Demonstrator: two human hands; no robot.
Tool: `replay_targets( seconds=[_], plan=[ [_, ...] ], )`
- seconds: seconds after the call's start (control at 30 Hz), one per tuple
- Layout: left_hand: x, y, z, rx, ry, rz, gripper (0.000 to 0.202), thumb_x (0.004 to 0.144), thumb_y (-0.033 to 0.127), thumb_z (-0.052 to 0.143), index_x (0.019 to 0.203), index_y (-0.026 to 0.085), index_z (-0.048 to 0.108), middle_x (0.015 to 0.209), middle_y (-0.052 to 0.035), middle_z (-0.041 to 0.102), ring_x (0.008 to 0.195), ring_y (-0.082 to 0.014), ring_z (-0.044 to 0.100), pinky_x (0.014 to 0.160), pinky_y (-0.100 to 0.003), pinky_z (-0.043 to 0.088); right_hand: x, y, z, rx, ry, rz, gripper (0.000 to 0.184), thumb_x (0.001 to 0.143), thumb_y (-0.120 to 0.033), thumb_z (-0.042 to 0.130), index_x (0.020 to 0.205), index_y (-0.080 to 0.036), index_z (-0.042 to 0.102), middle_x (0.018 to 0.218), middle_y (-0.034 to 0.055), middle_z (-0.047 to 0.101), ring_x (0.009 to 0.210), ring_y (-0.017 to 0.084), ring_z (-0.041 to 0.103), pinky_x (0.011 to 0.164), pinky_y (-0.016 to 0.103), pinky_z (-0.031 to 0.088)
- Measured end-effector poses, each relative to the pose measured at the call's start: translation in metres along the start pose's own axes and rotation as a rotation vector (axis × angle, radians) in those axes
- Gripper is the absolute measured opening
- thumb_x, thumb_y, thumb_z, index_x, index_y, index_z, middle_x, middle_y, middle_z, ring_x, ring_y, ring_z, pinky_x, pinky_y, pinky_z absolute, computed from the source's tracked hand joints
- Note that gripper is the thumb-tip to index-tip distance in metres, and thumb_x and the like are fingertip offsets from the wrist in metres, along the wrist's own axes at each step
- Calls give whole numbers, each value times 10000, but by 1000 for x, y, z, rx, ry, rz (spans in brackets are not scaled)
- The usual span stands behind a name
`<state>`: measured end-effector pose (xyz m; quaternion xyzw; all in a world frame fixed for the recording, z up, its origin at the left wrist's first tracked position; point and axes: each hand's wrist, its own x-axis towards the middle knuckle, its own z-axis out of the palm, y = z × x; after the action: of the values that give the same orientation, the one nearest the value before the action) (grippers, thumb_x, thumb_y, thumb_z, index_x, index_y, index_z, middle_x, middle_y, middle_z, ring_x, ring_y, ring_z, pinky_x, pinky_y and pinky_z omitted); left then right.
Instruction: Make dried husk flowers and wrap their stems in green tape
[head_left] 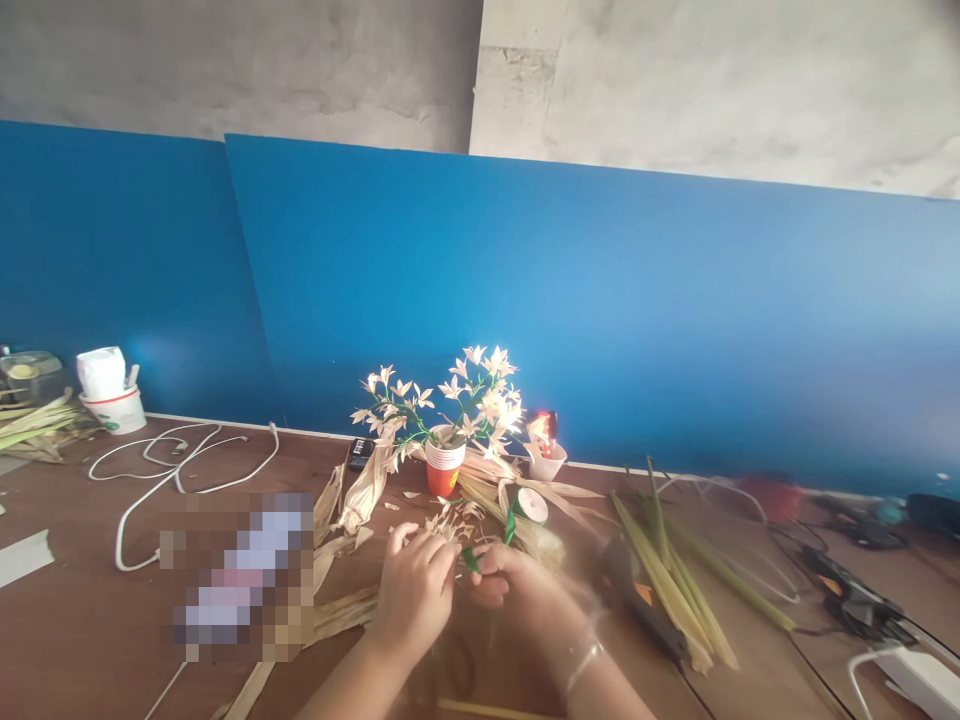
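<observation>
My left hand (415,588) and my right hand (510,580) meet low in the middle of the head view, fingers curled in a pinch. Between them is a small husk flower piece wrapped in green tape (471,556). A strand of green tape runs up from the pinch to a tape roll (531,506) just behind my right hand. Loose pale husk petals (448,522) lie on the brown table right beyond my fingers. An orange paper cup (444,467) further back holds a bunch of cream husk flowers (450,395) on green stems.
Green leaf strips (679,570) and a black glue gun (645,600) lie to the right, with more cables and tools (847,590) beyond. Dry husks (360,495), a white cable (180,465) and a white cup (112,395) sit left. A blue wall panel (600,320) backs the table.
</observation>
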<state>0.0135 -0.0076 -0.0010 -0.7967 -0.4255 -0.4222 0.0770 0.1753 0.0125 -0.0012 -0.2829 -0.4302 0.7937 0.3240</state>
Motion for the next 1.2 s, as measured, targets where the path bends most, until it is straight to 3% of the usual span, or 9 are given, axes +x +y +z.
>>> replay_targets(
  seconds=[0.13,0.33,0.47,0.6,0.7,0.8,0.9,1.0,1.2],
  plan=[
    [2,-3,-4,-17,83,-83,220,833,66,474,796,213,633,673,9,672,661,-177,618,832,-400,337,-8,-11,11,-84,78,3,139,642,-263,628,597,-133,608,457,-56,422,433,59,313,452,220,220],
    [4,-13,-9,-9,167,-144,176,846,108,507,816,219,639,700,16,697,686,-170,642,839,-379,328,-15,-24,17,-200,199,39,112,664,-253,664,708,-155,694,534,-11,589,519,113,498,565,254,384],
    [3,-13,-10,-28,158,-145,175,840,104,507,813,219,636,695,17,697,675,-168,639,835,-375,325,-19,-34,27,-350,352,28,360,634,-245,707,985,-167,701,881,49,713,830,193,630,769,307,454],
    [3,-11,-11,-48,140,-158,158,840,111,512,815,213,630,708,12,698,681,-169,640,828,-373,325,-22,-43,43,-441,407,-118,457,674,-401,730,1070,-179,676,1126,73,664,1052,246,593,927,352,435],
    [3,-10,-10,-66,126,-175,149,843,124,518,803,213,630,720,8,704,701,-174,648,829,-372,325,-20,-40,50,-507,424,-172,478,718,-499,681,1054,-159,686,1085,90,674,1040,262,590,913,368,442],
    [2,-8,-8,-103,114,-193,133,841,140,527,804,208,636,741,-6,718,713,-180,657,821,-366,336,-13,-29,49,-511,479,-247,436,713,-483,692,994,-150,699,989,83,692,952,243,605,849,343,459],
    [1,-6,-6,-149,82,-242,134,831,144,533,816,208,650,761,-15,732,711,-189,664,797,-361,352,-5,-19,44,-494,489,-267,333,696,-411,713,889,-140,711,805,47,682,742,175,598,689,277,462],
    [0,-6,-5,-183,43,-311,125,819,162,551,789,214,662,777,-18,744,726,-208,671,785,-368,363,-1,-16,41,-507,524,-254,301,719,-413,681,822,-132,707,641,3,609,572,112,500,550,235,395],
    [2,-5,-4,-215,-1,-395,117,790,183,586,752,226,688,773,-12,756,732,-236,677,763,-381,398,-2,-20,42,-549,580,-294,275,712,-404,681,714,-129,698,602,-3,584,563,108,465,536,230,364]
  ],
)
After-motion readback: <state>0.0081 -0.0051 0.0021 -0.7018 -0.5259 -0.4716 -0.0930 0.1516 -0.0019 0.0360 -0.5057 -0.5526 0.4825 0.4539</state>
